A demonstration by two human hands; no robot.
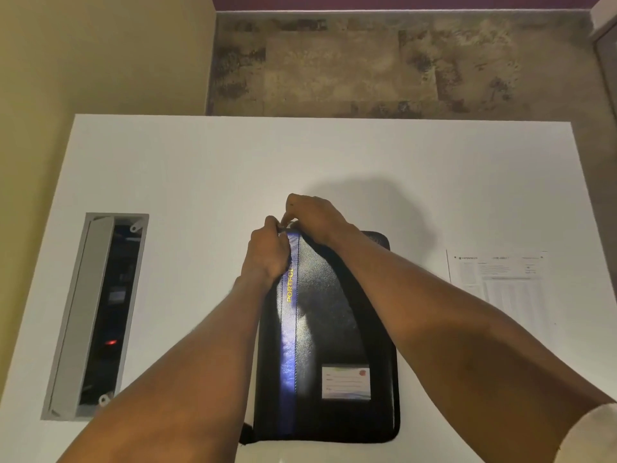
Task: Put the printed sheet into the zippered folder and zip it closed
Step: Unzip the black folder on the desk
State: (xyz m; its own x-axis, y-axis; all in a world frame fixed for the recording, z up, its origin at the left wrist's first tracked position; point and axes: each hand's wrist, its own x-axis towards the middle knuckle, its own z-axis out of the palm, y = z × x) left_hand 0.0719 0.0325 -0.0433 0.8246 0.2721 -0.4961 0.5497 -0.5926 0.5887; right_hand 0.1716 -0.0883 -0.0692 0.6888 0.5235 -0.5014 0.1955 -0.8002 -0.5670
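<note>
A black zippered folder [334,329] with a blue stripe and a gold word lies closed and flat on the white table [200,178], near its front edge. My left hand [267,252] grips the folder's far left corner. My right hand [314,217] pinches something small at that same corner, most likely the zipper pull, which my fingers hide. The printed sheet [500,285] lies flat on the table to the right of the folder, apart from it.
An open cable hatch [100,312] with a grey lid and a red light inside is set in the table at the left. A yellowish wall stands at the far left. Mottled floor lies beyond the table's far edge.
</note>
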